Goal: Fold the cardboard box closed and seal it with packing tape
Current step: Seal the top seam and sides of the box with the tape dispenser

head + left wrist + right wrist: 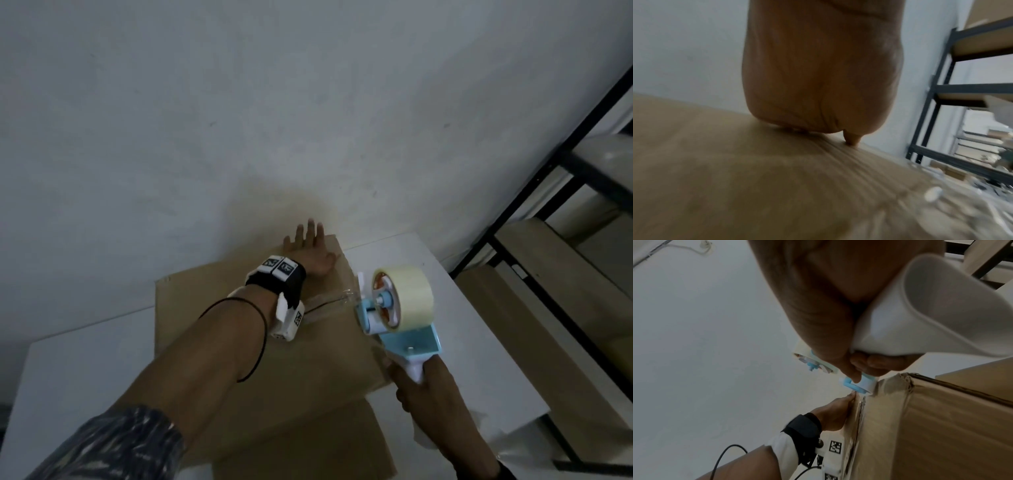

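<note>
Two hands work here. My left hand (310,250) lies flat on the far part of the box (260,346). My right hand (419,389) grips the tape gun (397,308) at the right edge, where the seam (329,306) runs left.

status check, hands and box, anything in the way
Left hand flat on closed cardboard box, pressing flaps. Right hand grips tape dispenser at seam's right end, tape strip along seam. Nothing blocking.
</note>
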